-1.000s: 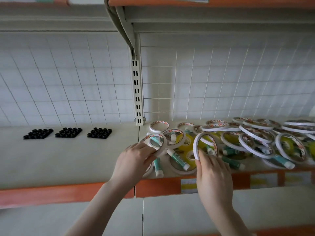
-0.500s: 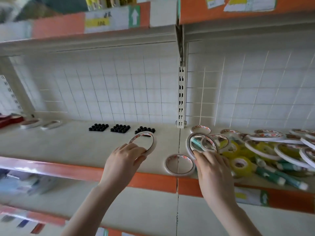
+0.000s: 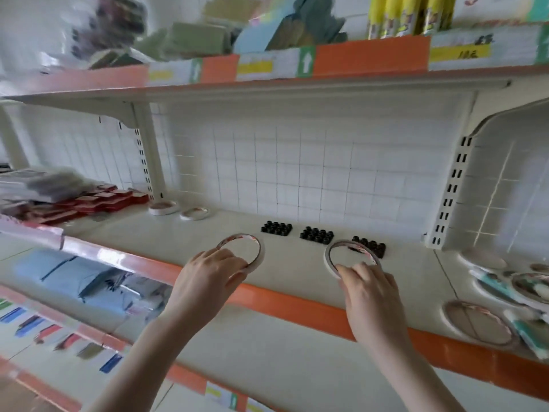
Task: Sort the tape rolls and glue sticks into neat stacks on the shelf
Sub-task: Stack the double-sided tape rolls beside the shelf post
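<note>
Both hands carry tape: left hand (image 3: 205, 281) pinches a roll (image 3: 242, 253) at centre frame, right hand (image 3: 368, 292) grips another roll (image 3: 352, 257) just right of it, both held above the shelf (image 3: 285, 301). Beyond sit three black blocks (image 3: 316, 234). Farther, upper left of centre, two rolls (image 3: 178, 209) lie flat, seemingly the stack site. Next move, I judge: carry both leftward and set them squarely on those.

Two bare forearms, seemingly no sleeves, rings.

tape rolls held (image 3: 258, 248): 2 | black cap clusters (image 3: 276, 228): 3
</note>
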